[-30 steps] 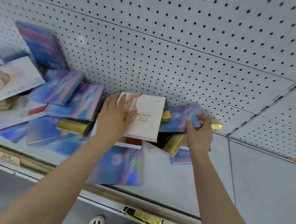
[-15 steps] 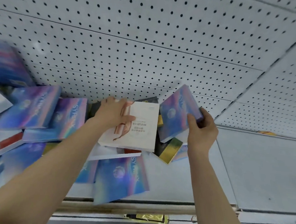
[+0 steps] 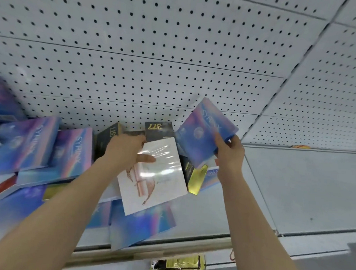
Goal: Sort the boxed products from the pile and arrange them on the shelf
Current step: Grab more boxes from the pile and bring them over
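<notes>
Boxes in a loose pile cover the left half of the shelf; the right half shows bare board. Pegboard back wall behind.

Right hand pinches a blue box at its lower right corner, thumb on the face, box lifted clear of the pile and tilted. Left hand grips a white box by its upper left edge, thumb across the shiny wrap, fingers curled behind. White box is raised at an angle over other blue boxes.

Two dark boxes stand against the wall just behind the hands; a gold-edged box lies below the blue one.

Judgement: step in hand is separating two kinds. To do it well:
- shift the corner pinch to a fuller hold before moving; film wrap looks slick.
- stand the blue box upright on the bare right side, back against the wall.
- keep white apart from blue, start a separate row.
- lift clear so the gold-edged box is not dragged along.
</notes>
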Demonstrator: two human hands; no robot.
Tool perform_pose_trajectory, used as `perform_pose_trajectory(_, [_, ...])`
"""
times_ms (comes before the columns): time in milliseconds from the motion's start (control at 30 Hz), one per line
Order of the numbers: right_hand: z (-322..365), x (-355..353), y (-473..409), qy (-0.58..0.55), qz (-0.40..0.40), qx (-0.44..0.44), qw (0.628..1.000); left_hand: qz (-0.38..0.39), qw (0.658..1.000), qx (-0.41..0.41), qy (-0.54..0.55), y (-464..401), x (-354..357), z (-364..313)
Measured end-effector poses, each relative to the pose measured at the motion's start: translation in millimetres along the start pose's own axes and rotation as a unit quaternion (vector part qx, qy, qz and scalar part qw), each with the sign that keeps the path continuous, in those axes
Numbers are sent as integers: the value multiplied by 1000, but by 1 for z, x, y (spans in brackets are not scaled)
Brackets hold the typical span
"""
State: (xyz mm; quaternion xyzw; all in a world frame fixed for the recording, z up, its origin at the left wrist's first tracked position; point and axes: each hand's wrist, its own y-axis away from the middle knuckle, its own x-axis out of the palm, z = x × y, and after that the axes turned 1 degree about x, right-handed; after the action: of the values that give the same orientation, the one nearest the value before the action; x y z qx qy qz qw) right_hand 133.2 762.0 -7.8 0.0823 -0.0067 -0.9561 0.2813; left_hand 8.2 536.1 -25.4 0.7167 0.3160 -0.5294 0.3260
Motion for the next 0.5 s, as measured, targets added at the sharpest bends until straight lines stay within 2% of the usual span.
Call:
perform_pose_trajectory(100, [-1,-10,-2,-20,-5,-13,1000,-28,989,-13,146,15,-6,2])
perform_pose_trajectory(200, [9,-22,3,-60,-7,-17,998,-83,965,-73,239,35,-11,0])
perform_pose_trajectory(267, [7,-29,2,-87,-24,-23,996,-96,930,-113,337,49,-6,0])
perform_pose_trajectory(367, [1,-41,3,-93,-62,-33,993,-105,846,-140,504,72,15,-2])
perform_pose_trajectory(433, [-5,-47,6,-90,-69,-24,993,-118,823,-155,533,84,26,-9])
perform_pose_trajectory(500, [-13,-50,12,-81,-60,-15,995,-144,825,-165,521,90,32,-17])
